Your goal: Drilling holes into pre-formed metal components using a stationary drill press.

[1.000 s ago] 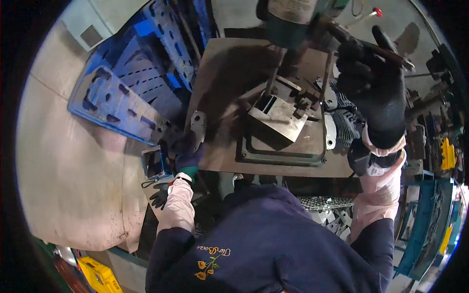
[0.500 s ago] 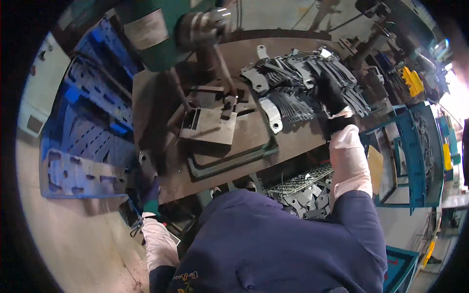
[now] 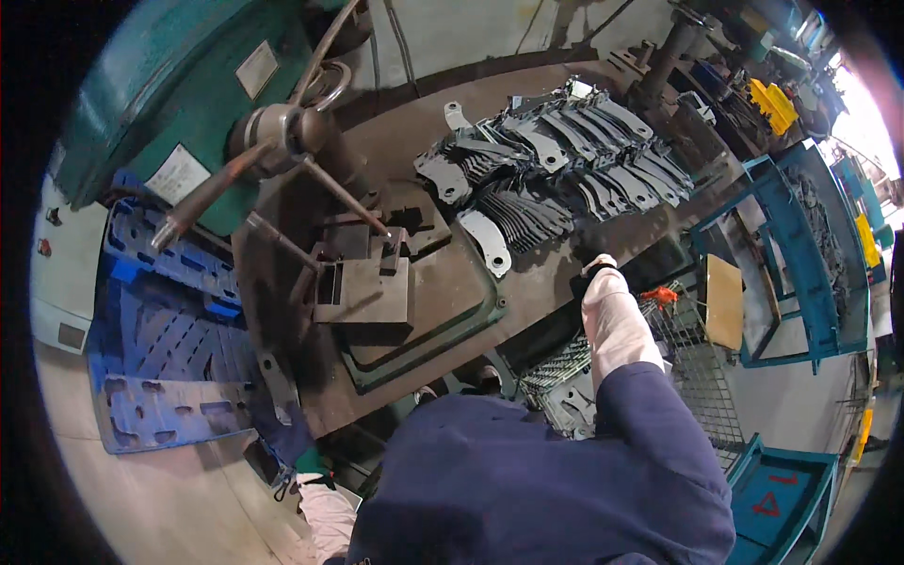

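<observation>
Metal plates [image 3: 556, 169] fanned in rows over the brown surface [image 3: 541, 279].
Near their front edge, the right hand [image 3: 590, 245] is lost in shadow; from here I cannot tell what its fingers do. At the surface's left corner, the dim left hand [image 3: 286, 436] grasps a single plate [image 3: 275, 379] in its fingers, hiding one end.

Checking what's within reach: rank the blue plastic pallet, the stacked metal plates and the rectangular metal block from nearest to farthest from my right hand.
In the head view, from your right hand:
1. Stacked metal plates, just ahead.
2. Rectangular metal block, left, on the machine base.
3. Blue plastic pallet, far left.
</observation>
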Motion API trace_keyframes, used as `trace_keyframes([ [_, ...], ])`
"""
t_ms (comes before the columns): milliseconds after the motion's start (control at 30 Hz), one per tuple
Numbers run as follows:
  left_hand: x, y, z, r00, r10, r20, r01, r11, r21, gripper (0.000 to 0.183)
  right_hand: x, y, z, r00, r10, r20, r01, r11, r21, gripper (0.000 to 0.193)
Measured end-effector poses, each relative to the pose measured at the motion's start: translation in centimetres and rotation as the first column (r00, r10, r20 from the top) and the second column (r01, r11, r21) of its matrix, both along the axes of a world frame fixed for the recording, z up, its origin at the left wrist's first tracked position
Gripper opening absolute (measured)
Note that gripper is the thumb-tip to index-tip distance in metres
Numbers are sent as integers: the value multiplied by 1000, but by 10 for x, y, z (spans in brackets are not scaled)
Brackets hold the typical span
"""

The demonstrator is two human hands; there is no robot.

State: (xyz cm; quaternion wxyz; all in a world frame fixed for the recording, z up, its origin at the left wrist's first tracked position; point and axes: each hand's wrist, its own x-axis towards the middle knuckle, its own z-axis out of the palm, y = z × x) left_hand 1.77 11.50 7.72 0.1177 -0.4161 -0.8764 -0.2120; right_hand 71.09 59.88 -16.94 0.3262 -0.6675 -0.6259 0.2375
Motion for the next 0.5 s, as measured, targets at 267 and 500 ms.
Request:
trace_keyframes([
  [267, 36, -23, 2, 991, 60, -122, -63, 998, -27, 81, -93, -5, 120, 929, 72, 364, 17, 971, -237, 45],
  [500, 35, -18, -18, 996, 76, -37, -79, 994, -75, 82, -32, 10, 87, 681, 267, 682, -455, 884, 109, 26],
])
